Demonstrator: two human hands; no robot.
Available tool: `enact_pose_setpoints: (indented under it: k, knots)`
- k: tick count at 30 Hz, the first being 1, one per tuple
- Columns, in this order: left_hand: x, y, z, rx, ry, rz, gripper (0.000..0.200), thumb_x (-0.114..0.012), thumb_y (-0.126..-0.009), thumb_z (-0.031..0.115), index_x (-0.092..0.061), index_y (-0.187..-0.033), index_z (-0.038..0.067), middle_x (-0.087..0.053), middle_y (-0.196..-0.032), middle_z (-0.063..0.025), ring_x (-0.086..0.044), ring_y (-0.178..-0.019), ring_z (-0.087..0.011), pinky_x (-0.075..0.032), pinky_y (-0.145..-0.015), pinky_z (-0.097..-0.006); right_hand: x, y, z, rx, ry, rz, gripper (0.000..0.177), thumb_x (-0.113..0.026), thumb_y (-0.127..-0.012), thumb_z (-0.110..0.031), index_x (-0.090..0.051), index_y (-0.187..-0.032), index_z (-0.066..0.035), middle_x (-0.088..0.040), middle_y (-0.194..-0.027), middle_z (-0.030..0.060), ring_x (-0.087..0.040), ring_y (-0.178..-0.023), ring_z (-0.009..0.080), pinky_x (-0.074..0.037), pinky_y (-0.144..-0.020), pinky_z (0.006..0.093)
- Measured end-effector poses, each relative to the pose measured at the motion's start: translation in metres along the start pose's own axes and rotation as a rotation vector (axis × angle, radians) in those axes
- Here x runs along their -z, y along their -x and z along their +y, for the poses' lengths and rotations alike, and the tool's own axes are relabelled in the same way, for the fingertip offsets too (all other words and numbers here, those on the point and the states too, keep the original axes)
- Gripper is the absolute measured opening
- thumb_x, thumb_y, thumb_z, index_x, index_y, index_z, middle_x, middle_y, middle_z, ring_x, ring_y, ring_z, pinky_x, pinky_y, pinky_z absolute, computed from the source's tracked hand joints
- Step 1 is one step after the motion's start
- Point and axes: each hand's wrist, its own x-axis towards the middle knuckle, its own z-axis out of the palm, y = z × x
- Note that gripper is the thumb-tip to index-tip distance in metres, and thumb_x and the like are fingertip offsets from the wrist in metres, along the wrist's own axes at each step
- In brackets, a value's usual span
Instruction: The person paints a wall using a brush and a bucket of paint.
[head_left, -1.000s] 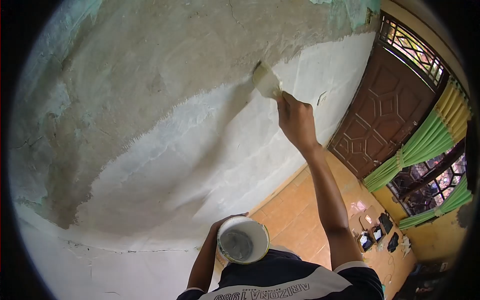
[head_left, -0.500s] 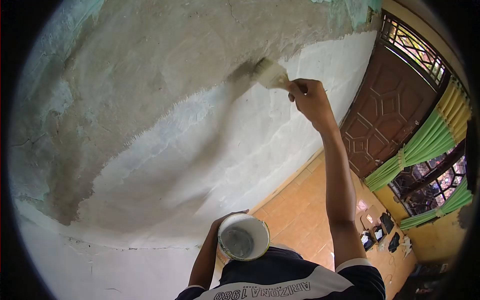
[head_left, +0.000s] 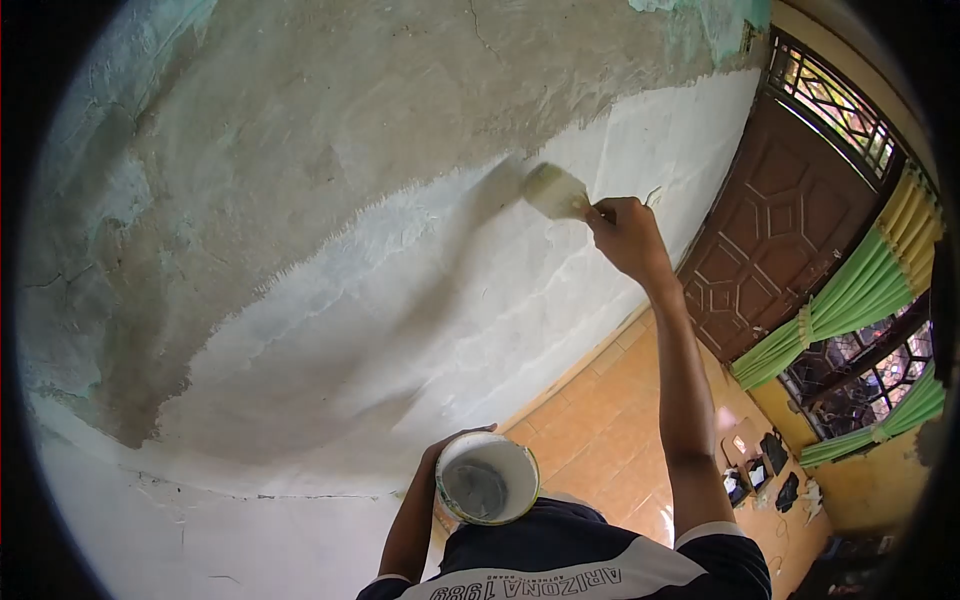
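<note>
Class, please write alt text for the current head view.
A person's right hand holds a wide brush near a wall, grey above and white below; the left hand holds a white tub. A brown door stands beyond.

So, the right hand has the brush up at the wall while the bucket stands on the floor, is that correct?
Not quite: the head view shows the bucket held by the left hand, not standing on the floor. The right hand does have the brush up at the wall.
</note>
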Motion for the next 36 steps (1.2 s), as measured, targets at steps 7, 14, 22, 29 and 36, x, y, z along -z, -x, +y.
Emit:
enact_pose_setpoints:
  k: [7,14,22,29,36]
  knots:
    - [0.012,-0.025,-0.005,0.081,-0.029,0.011,0.038,-0.077,-0.098,0.047,-0.078,-0.11,0.011,-0.079,-0.099,-0.0066,-0.074,-0.087,-0.0181,-0.061,-0.086,-0.0389,0.015,-0.021,-0.024,-0.021,-0.04,-0.03,0.035,-0.066,-0.105,-0.025,-0.078,-0.102,0.008,-0.063,-0.065,0.0032,-0.05,-0.058,0.008,-0.041,-0.055,0.031]
    - [0.016,-0.038,-0.003,0.163,-0.057,0.025,0.038,-0.076,-0.098,0.047,-0.078,-0.111,0.011,-0.079,-0.1,-0.0064,-0.074,-0.088,-0.0182,-0.061,-0.086,-0.0389,0.019,-0.018,-0.024,-0.087,-0.39,-0.003,0.034,-0.066,-0.103,-0.026,-0.078,-0.104,0.006,-0.065,-0.064,0.0091,-0.058,-0.057,0.0134,-0.046,-0.057,0.0336]
    - [0.012,-0.036,0.003,0.239,-0.034,0.051,0.04,-0.077,-0.097,0.049,-0.079,-0.111,0.011,-0.079,-0.1,-0.006,-0.074,-0.088,-0.0186,-0.06,-0.085,-0.0395,0.004,-0.009,-0.011,-0.064,0.011,-0.04,0.032,-0.066,-0.103,-0.023,-0.077,-0.101,0.007,-0.072,-0.072,0.0214,-0.072,-0.062,0.0277,-0.054,-0.064,0.0405]
    - [0.015,-0.036,0.002,0.203,-0.01,0.014,0.042,-0.078,-0.097,0.05,-0.079,-0.113,0.011,-0.08,-0.102,-0.0062,-0.075,-0.09,-0.0183,-0.061,-0.086,-0.0396,0.018,-0.012,-0.027,-0.064,-0.075,-0.039,0.036,-0.065,-0.107,-0.027,-0.079,-0.101,0.005,-0.063,-0.063,0.0033,-0.051,-0.056,0.0088,-0.042,-0.055,0.032]
    - [0.007,-0.023,0.003,0.118,0.021,0.105,0.034,-0.069,-0.105,0.036,-0.076,-0.129,0.013,-0.079,-0.112,-0.007,-0.074,-0.096,-0.0177,-0.06,-0.091,-0.039,0.013,-0.012,-0.032,-0.072,-0.113,-0.015,0.035,-0.065,-0.105,-0.027,-0.078,-0.103,0.006,-0.071,-0.068,0.0143,-0.065,-0.058,0.0182,-0.051,-0.061,0.0366]
